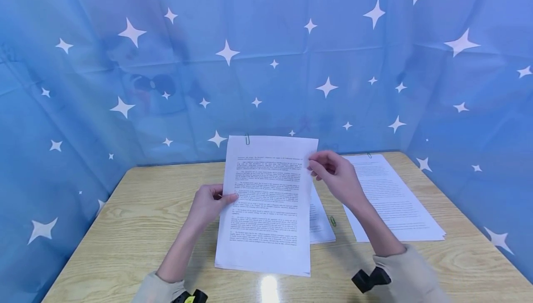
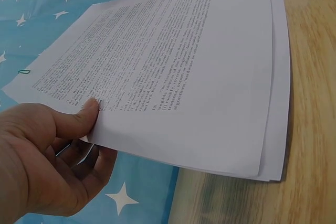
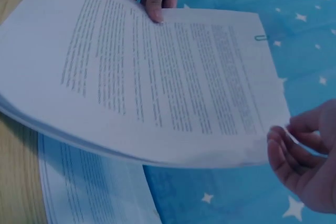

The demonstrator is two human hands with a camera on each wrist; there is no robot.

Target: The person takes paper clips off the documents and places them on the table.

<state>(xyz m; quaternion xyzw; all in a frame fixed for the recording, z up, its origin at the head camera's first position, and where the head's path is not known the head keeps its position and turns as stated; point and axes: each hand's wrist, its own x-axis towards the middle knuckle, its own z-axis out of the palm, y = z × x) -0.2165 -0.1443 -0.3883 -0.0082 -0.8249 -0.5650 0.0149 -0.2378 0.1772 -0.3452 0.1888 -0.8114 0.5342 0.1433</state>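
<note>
A clipped stack of printed sheets [image 1: 266, 256] is held up over the table, its text side toward me. At its top edge, left of the middle, sits a green paper clip [image 1: 247, 139]. My left hand [image 1: 210, 203] pinches the left edge, thumb on the front and fingers behind. The right hand [image 1: 333, 171] pinches the right edge near the top corner between fingertips and thumb. In the left wrist view, the stack's lower sheets [image 2: 281, 77] fan out slightly beyond the top page. The right wrist view shows the right hand [image 3: 307, 156] at the corner.
Another printed stack [image 1: 322, 224] lies partly hidden behind the held one, with a green clip [image 1: 332, 221] by its right edge. Farther right lies a third stack [image 1: 387, 196], green-clipped at its top [image 1: 369, 155]. A blue starry curtain [image 1: 266, 62] encloses the wooden table [image 1: 137, 229].
</note>
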